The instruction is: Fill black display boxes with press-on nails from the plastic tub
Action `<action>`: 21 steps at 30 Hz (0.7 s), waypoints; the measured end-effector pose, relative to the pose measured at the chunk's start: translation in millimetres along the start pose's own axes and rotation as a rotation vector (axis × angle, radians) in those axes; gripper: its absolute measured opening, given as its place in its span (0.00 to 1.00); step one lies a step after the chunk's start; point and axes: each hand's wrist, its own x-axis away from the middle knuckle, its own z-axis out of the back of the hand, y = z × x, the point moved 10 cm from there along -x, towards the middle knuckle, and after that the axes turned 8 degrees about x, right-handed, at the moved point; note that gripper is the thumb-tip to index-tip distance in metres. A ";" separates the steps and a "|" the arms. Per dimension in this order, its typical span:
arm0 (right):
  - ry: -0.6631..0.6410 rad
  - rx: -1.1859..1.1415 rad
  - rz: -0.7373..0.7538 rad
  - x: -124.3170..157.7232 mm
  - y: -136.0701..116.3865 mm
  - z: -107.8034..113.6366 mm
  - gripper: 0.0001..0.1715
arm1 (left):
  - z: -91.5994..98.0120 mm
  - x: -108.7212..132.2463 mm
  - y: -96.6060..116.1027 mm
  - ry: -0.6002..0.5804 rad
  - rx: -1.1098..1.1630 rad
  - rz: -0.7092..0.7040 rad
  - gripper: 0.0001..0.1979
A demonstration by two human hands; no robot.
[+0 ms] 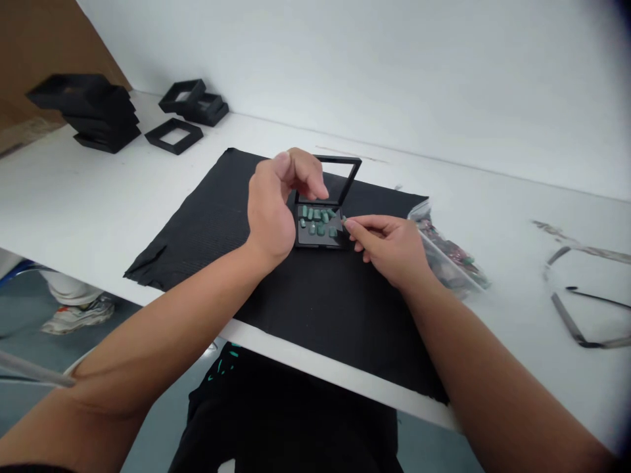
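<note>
Forearms (pixel 192 312) flanking open, part-filled case (pixel 306 239)
Green stones (pixel 321 230) are lying inside; right hand (pixel 392 246) is pinching a small piece (pixel 344 221); left hand (pixel 273 207) is curling, hold unclear.

No word, number or brand that can be read, turquoise printed strokes (pixel 233 354) on the black cloth garment (pixel 290 414) over the person's lap, not clear as letters, coloured marks on a crumpled whitish package (pixel 81 314), too blurred to read
</note>
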 end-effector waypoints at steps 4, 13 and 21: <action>-0.017 0.008 -0.051 1.5 0.9 -0.4 0.10 | 3.0 0.4 -10.0 -0.023 -0.013 0.042 0.30; -0.057 0.029 -0.080 -1.0 7.5 -0.1 0.10 | 0.3 2.2 -22.0 -0.028 -0.033 0.129 0.31; -0.067 0.061 -0.089 -6.0 6.7 -1.5 0.11 | -10.2 6.1 -22.3 -0.121 -0.113 0.139 0.25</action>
